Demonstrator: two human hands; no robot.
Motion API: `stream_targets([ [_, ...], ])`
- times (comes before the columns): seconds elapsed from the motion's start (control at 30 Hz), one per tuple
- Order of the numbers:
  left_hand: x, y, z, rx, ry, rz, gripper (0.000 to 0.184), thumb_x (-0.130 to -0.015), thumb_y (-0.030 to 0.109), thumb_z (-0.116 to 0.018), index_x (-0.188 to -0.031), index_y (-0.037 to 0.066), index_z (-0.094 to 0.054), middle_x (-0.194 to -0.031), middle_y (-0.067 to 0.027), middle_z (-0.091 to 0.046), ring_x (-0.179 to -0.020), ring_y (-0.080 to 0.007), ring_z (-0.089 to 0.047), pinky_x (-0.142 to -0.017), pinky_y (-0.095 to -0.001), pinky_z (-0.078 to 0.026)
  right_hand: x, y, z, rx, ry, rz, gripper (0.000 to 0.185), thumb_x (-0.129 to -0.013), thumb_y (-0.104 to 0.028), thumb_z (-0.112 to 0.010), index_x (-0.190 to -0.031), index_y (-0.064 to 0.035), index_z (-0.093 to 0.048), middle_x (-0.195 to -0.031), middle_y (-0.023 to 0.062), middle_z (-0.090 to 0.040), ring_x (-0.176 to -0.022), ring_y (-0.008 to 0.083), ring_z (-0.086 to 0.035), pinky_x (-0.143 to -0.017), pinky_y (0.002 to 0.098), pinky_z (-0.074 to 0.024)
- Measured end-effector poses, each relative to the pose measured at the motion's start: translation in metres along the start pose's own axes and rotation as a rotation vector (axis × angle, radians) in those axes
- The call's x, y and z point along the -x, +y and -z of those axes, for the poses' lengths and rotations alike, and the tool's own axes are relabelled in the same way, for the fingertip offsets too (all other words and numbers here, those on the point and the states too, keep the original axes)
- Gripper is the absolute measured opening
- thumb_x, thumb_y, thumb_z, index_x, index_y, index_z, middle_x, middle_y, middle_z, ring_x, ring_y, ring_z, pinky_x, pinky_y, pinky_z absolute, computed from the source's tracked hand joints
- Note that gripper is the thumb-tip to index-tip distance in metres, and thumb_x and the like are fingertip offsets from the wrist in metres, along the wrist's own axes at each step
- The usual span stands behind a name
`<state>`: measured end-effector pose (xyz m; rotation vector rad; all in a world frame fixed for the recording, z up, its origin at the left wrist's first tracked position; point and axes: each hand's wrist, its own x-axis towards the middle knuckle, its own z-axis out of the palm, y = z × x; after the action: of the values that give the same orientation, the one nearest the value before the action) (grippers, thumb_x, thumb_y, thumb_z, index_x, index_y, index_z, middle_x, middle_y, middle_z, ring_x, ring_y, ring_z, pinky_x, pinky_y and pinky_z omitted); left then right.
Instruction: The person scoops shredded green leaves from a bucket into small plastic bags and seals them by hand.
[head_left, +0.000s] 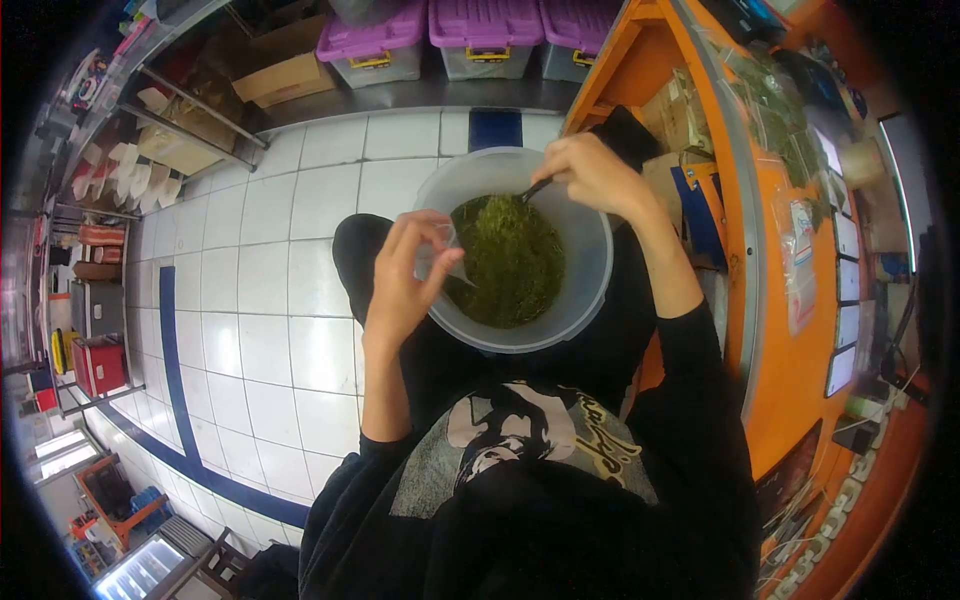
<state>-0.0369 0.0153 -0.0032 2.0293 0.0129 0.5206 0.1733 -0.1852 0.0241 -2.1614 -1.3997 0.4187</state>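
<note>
A round translucent tub (590,290) rests between the person's knees with a dark green, leafy mixture (515,270) inside. My right hand (590,175), above the tub's far right rim, is closed round the handle of a dark utensil (537,189). A paler green clump (500,218) lies at the utensil's lower end, over the mixture. My left hand (408,265) is at the tub's left side, its fingers closed on a small clear plastic item (457,262), perhaps a bag or cup, which reaches over the mixture.
An orange counter (790,400) stands close on the right. Purple-lidded boxes (487,25) and a cardboard box (285,75) are on a shelf at the back. Shelving with a red container (98,366) is at the far left, beyond white floor tiles (265,345).
</note>
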Motion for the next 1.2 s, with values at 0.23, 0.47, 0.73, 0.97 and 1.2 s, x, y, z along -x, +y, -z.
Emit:
stream_targets([
  [0.23,0.005,-0.002,-0.030,0.027,-0.029,0.019,0.046,-0.082,0.008,-0.073,-0.110,0.000,-0.037,-0.111,-0.0165,-0.057,-0.095,-0.0290,-0.061,-0.080,-0.0351,-0.050,0.009,-0.008,0.016,-0.012,0.068,-0.055,0.038,-0.064,0.012,-0.054,-0.095,-0.0029,-0.072,-0.080,0.0171,-0.062,-0.075,0.0325,-0.060,-0.069,0.0377,-0.0465],
  [0.47,0.000,-0.011,-0.058,-0.045,-0.022,-0.100,0.075,-0.078,0.001,-0.075,-0.121,0.000,-0.013,-0.129,-0.0225,-0.039,-0.098,-0.0294,-0.058,-0.079,-0.0338,-0.050,0.011,-0.061,0.010,0.451,0.271,0.067,0.017,-0.063,0.000,-0.065,-0.077,-0.0049,-0.072,-0.081,0.0110,-0.061,-0.088,0.0283,-0.060,-0.080,0.0385,-0.0459],
  [0.73,-0.005,-0.014,-0.061,-0.017,0.053,-0.108,0.078,-0.076,-0.003,-0.075,-0.121,0.005,-0.013,-0.132,-0.0236,-0.035,-0.100,-0.0304,-0.057,-0.080,-0.0361,-0.053,0.023,-0.079,0.006,0.640,0.632,0.199,0.013,-0.069,-0.006,-0.063,-0.080,-0.0035,-0.070,-0.084,0.0065,-0.059,-0.085,0.0234,-0.058,-0.080,0.0344,-0.0441],
  [0.97,-0.009,-0.015,-0.069,-0.035,0.171,-0.281,0.081,-0.071,-0.007,-0.077,-0.121,0.012,-0.015,-0.132,-0.0262,-0.034,-0.097,-0.0294,-0.059,-0.081,-0.0378,-0.053,0.043,-0.077,-0.027,0.237,0.567,0.010,0.032,-0.078,-0.001,-0.062,-0.109,-0.0070,-0.066,-0.116,0.0156,-0.057,-0.106,0.0336,-0.056,-0.093,0.0404,-0.0442],
  [1.2,-0.008,-0.015,-0.067,-0.082,0.111,-0.368,0.079,-0.071,-0.008,-0.076,-0.120,0.011,-0.017,-0.130,-0.0256,-0.037,-0.093,-0.0265,-0.061,-0.080,-0.0341,-0.054,0.049,-0.070,-0.058,-0.148,0.321,0.035,0.015,-0.080,-0.006,-0.066,-0.095,-0.0028,-0.065,-0.108,0.0124,-0.058,-0.096,0.0312,-0.060,-0.083,0.0405,-0.0478],
])
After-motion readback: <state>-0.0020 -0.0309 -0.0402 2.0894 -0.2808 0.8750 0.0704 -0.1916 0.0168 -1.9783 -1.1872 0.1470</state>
